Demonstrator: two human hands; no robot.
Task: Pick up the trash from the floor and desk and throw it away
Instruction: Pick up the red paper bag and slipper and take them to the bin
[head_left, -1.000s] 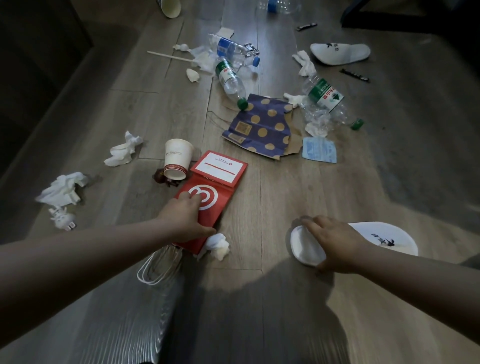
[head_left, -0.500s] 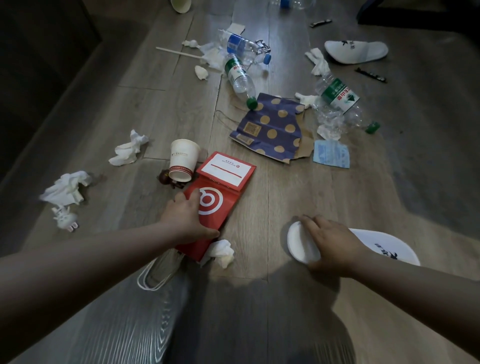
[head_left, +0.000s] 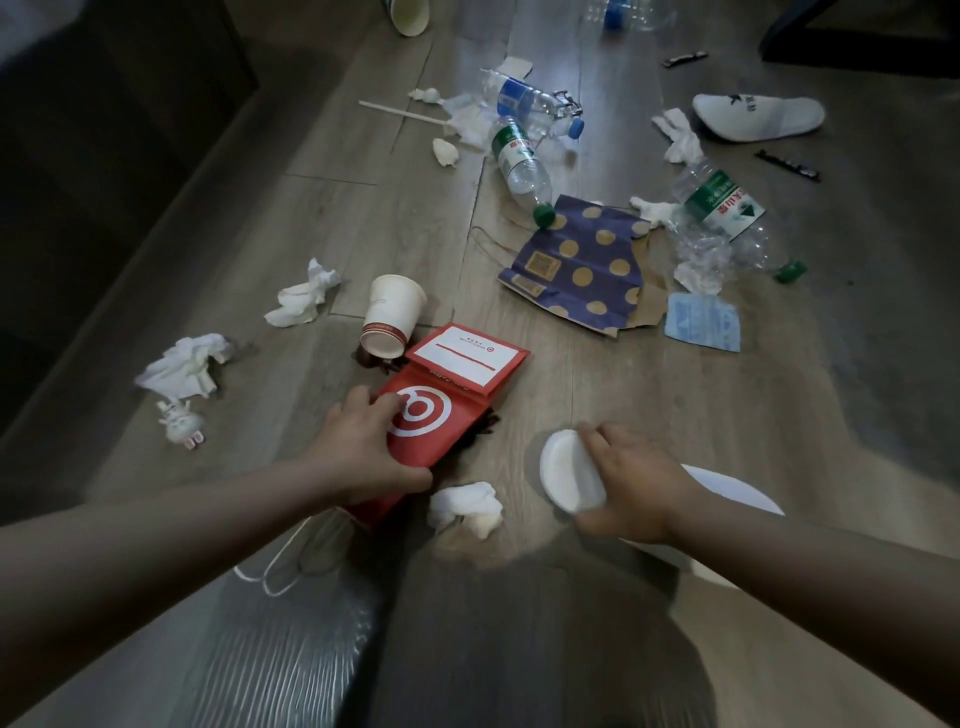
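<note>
The cleanup looks barely begun: nearly all the trash lies on the floor (head_left: 675, 405). The left hand (head_left: 363, 452) grips the near end of the red paper bag (head_left: 441, 415). The right hand (head_left: 634, 483), right of the bag, holds a white slipper (head_left: 569, 478). A paper cup (head_left: 392, 317) and a tissue wad (head_left: 465, 506) crowd the bag. A bottle (head_left: 519, 166) and a dotted bag (head_left: 582, 265) lie beyond it.

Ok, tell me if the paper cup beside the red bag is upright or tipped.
Tipped. The paper cup lies on its side, its open mouth turned toward the red bag and its base pointing away.
</note>
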